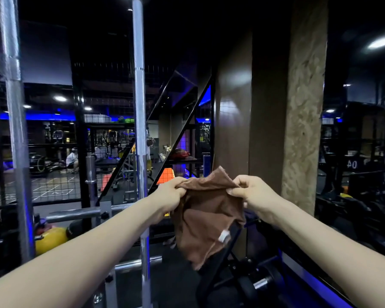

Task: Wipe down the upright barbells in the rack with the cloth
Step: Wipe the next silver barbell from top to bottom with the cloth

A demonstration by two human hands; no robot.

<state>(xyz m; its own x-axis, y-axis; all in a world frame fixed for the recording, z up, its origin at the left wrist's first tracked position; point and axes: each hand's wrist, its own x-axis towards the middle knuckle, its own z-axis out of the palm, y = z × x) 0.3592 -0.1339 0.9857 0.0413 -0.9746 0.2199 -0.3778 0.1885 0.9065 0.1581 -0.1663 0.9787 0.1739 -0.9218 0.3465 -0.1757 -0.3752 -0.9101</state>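
Note:
A brown cloth [206,215] with a small white tag hangs in the air in front of me, held by both hands. My left hand [169,196] grips its upper left edge and my right hand [252,194] pinches its upper right edge. Two chrome barbells stand upright in the rack: one [139,107] just left of my left hand, passing behind my left forearm, and another [13,107] at the far left. The cloth touches neither bar.
The rack's horizontal chrome rails [76,213] cross low on the left. A yellow ball [50,238] lies behind them. A wide pillar [269,107] stands straight ahead on the right. Dark gym equipment [265,283] sits low right. People are far back in the gym.

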